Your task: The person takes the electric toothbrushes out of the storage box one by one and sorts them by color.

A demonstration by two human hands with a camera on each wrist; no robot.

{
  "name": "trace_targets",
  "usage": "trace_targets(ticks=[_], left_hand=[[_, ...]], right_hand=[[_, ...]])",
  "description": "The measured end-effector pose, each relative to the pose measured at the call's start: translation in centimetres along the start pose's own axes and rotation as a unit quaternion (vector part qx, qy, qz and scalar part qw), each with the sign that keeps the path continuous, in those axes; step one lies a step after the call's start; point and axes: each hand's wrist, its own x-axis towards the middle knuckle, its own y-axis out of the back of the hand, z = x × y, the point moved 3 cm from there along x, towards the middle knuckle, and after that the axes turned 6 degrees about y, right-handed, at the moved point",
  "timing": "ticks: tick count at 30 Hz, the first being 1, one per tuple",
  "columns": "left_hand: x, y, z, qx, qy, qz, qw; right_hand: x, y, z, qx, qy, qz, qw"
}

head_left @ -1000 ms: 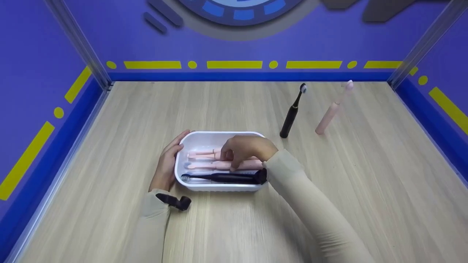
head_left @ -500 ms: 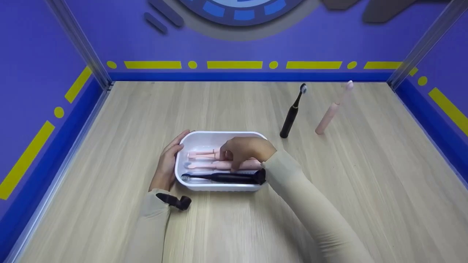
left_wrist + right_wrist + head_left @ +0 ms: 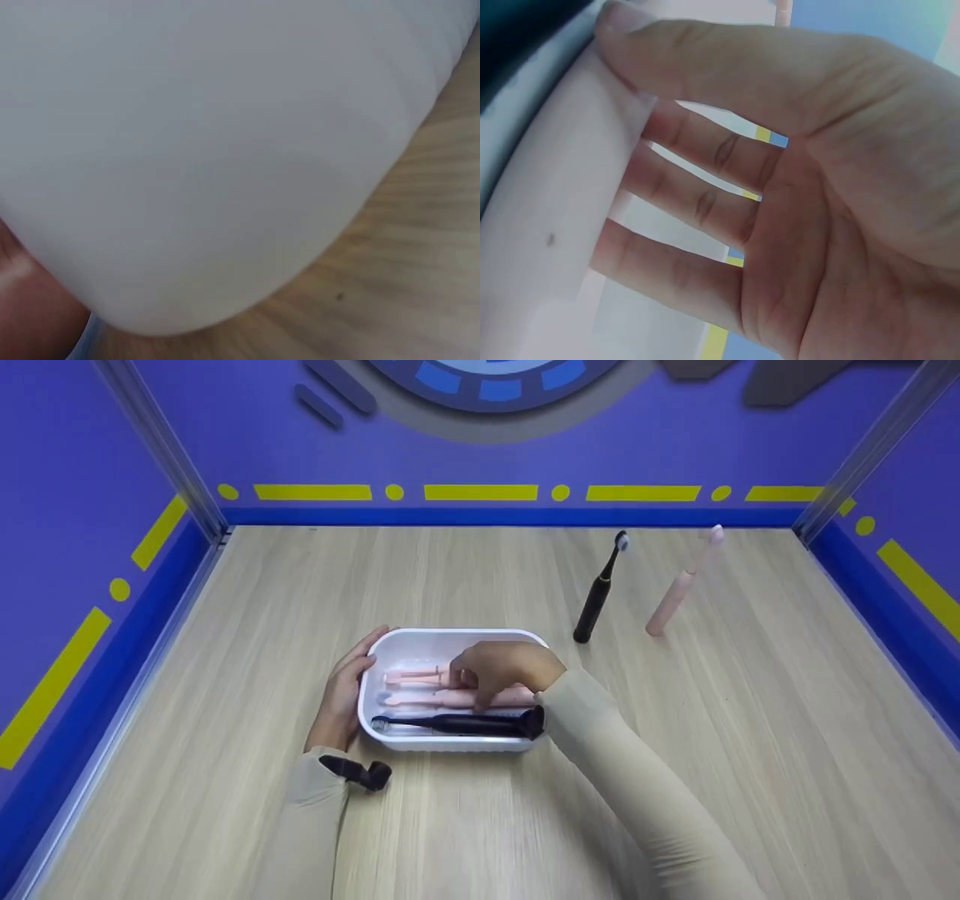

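Observation:
A white plastic basket (image 3: 454,745) stands on the wooden table with several electric toothbrushes lying in it. My left hand (image 3: 341,694) holds the basket's left end, its thumb at the rim and its fingers round the far corner. My right hand (image 3: 506,666) reaches into the basket from above. Between thumb and fingers it pinches the handle of a pink electric toothbrush (image 3: 551,240). More pink at the back, with brush heads (image 3: 412,676), is partly hidden by that hand. A black electric toothbrush (image 3: 472,725) lies along the near wall, bristles to the left.
Behind and right of the basket, a black electric toothbrush (image 3: 594,604) and a pink electric toothbrush (image 3: 671,601) stand upright on the table. Blue panels with yellow marks (image 3: 480,493) enclose the table at the back and both sides. A black wrist mount (image 3: 358,774) sits on the left sleeve.
Almost nothing differs. The right hand has dipped very slightly within the basket since one second ago; the left hand, the basket and the standing toothbrushes keep their places.

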Motion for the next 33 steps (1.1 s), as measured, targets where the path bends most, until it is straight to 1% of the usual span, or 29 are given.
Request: trace_targets(ticks=[9, 12, 15, 20, 26, 30, 33], left_hand=[[0.0, 0.0, -0.1, -0.003, 0.001, -0.005, 1.0000], [-0.1, 0.1, -0.1, 0.000, 0.002, -0.007, 1.0000], [-0.1, 0.0, 0.0, 0.003, 0.001, -0.005, 1.0000], [0.0, 0.0, 0.0, 0.001, 0.000, -0.003, 1.0000], [0.1, 0.0, 0.0, -0.004, -0.004, -0.003, 1.0000], [0.1, 0.0, 0.0, 0.001, -0.007, 0.001, 1.0000], [0.2, 0.2, -0.1, 0.007, -0.012, 0.002, 0.9999]], right_hand=[[0.0, 0.0, 0.2, -0.006, 0.006, -0.003, 1.0000], [0.0, 0.0, 0.2, 0.001, 0.010, -0.003, 0.9999], [-0.1, 0.0, 0.3, 0.005, 0.017, -0.006, 0.9998], [-0.2, 0.1, 0.4, -0.003, 0.037, -0.008, 0.9993], [-0.5, 0.3, 0.8, -0.022, 0.042, 0.001, 0.9989], [-0.8, 0.5, 1.0, -0.036, 0.056, 0.013, 0.9977], [-1.0, 0.7, 1.2, -0.021, 0.067, 0.021, 0.9973]])
